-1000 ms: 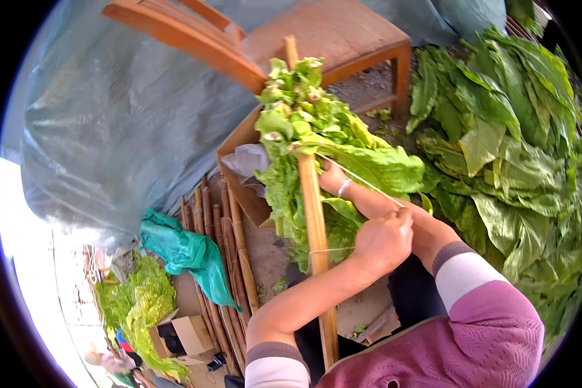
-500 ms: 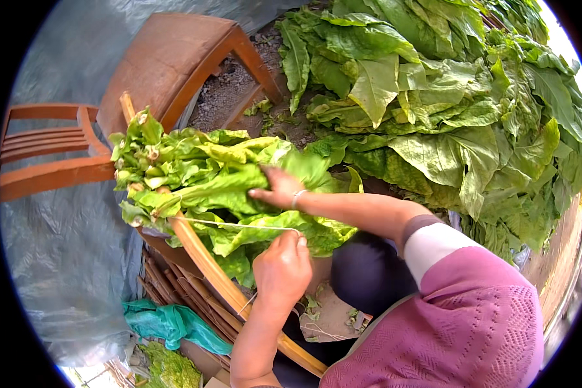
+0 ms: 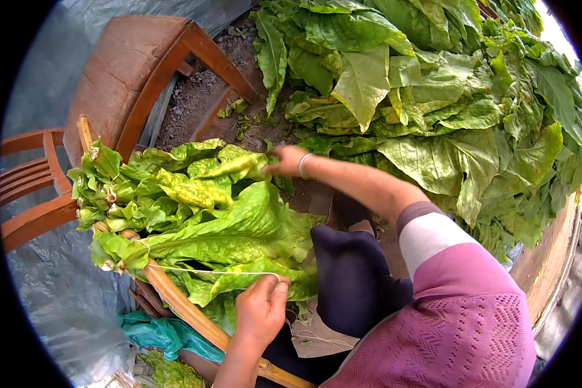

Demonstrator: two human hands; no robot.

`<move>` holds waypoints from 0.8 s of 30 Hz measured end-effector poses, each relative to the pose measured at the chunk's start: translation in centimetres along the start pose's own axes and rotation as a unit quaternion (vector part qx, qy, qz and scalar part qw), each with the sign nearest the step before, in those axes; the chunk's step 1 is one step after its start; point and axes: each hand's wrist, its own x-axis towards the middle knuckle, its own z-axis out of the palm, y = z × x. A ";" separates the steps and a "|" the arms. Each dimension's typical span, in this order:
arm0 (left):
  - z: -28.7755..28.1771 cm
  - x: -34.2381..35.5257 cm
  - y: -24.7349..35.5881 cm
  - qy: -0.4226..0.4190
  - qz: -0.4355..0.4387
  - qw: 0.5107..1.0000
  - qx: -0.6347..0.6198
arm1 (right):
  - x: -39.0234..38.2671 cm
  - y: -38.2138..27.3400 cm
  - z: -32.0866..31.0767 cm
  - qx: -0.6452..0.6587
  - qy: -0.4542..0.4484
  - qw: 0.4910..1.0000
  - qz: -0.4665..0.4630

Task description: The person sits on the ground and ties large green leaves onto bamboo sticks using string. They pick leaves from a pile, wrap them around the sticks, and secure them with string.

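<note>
My left hand (image 3: 263,304) is closed, pinching a thin white string (image 3: 207,271) pulled taut from the wooden stick (image 3: 181,299). The stick slants from the chair seat down toward my lap. Large green leaves (image 3: 233,223) hang along it in a row, their cut stem ends bunched at the stick and their blades pointing right. My right hand (image 3: 286,161), with a pale band at the wrist, is at the far edge of these leaves, by a yellowish leaf tip. Its fingers are smeared by motion, so I cannot make out whether they grip anything.
A brown wooden chair (image 3: 119,71) stands at the far left, on bluish plastic sheeting (image 3: 42,297). A big heap of green leaves (image 3: 433,110) fills the far right. Near the lower left lie a teal cloth (image 3: 168,334) and more leaves (image 3: 168,370). My dark-clothed knee (image 3: 352,278) is beside the hung leaves.
My right hand has left the middle of the leaves for their far edge, and a broad leaf now lies flatter there. My left hand still holds the string. The view has shifted slightly.
</note>
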 end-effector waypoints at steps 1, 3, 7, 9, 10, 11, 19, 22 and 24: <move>0.1 0.3 0.3 -0.008 -0.001 1.000 -0.025 | 0.9 4.1 -3.3 -0.173 0.145 0.974 -0.023; -0.1 0.7 0.9 -0.017 -0.022 0.999 -0.022 | 1.2 10.4 -9.4 -0.335 0.117 0.925 0.138; -0.6 1.1 0.6 -0.027 -0.071 0.996 -0.044 | -0.9 16.1 -11.1 -0.502 0.165 0.845 0.081; -0.3 0.8 0.5 -0.014 -0.074 0.995 -0.058 | -1.6 16.0 -10.9 -0.507 0.189 0.841 -0.001; -0.3 0.8 0.7 -0.011 -0.071 0.995 -0.061 | -2.1 16.7 -11.1 -0.512 0.195 0.836 -0.038; -0.4 0.8 0.5 -0.009 -0.072 0.996 -0.060 | -1.9 17.8 -11.4 -0.498 0.239 0.831 -0.057; -0.3 1.1 0.4 -0.013 -0.052 0.997 -0.047 | -3.0 11.5 -19.0 -0.487 -0.030 0.864 0.125; -0.5 0.8 0.4 -0.008 -0.029 0.999 -0.045 | -6.8 4.1 -19.3 -0.560 -0.102 0.817 0.096; -0.5 0.7 0.8 -0.006 -0.032 0.999 -0.040 | -10.8 1.5 -17.7 -0.549 -0.107 0.824 0.086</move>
